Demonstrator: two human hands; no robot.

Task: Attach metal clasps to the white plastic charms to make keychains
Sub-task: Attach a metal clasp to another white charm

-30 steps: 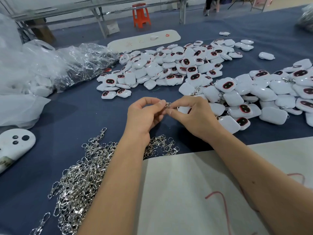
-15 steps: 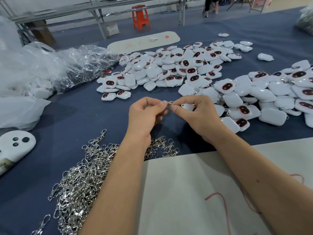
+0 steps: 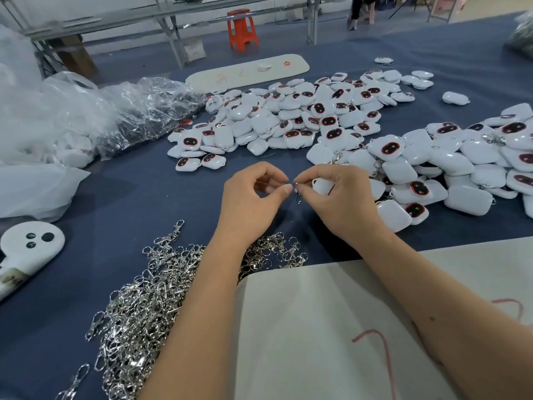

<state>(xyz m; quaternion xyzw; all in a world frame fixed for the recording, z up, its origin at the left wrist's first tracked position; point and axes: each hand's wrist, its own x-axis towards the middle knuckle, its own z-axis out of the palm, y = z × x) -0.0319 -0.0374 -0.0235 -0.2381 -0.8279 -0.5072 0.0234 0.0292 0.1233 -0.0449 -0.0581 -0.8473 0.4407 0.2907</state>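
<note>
- left hand [image 3: 253, 197] and right hand [image 3: 340, 203]: curled fingertips pinch a small shiny metal clasp [image 3: 297, 189] between them.
- glossy white rounded charm [image 3: 321, 184] tucked under right fingers.
- tangled silver clasps [image 3: 138, 307] at 7 o'clock on blue cloth [image 3: 129, 203].

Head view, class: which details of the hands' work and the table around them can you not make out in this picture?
- Clasp: tiny, pinched between the left hand and right hand; whether it is hooked on yet cannot be told.
- Charm: mostly hidden behind the right hand's fingers.
- Clasp pile: partly covered by the left forearm, cut off by the bottom edge.
- Clear bags: contents blurred by crinkled plastic.
</note>
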